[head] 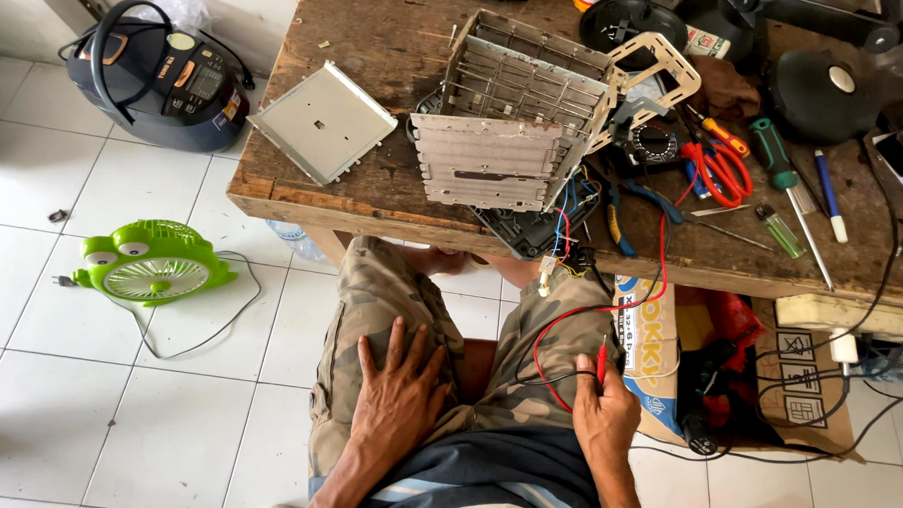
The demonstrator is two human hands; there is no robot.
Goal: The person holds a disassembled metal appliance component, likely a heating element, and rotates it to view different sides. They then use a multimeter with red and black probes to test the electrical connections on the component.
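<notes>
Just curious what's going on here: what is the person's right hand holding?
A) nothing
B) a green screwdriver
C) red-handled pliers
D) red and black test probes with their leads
D: the right hand grips the test probes over the lap, while the green screwdriver lies on the workbench.

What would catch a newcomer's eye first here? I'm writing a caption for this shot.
The stripped metal appliance frame on the wooden workbench, wires dangling off the edge. Next, the bright green frog-shaped fan on the tiled floor. Below, the right hand holds a red probe while the left hand rests on the thigh.
</notes>
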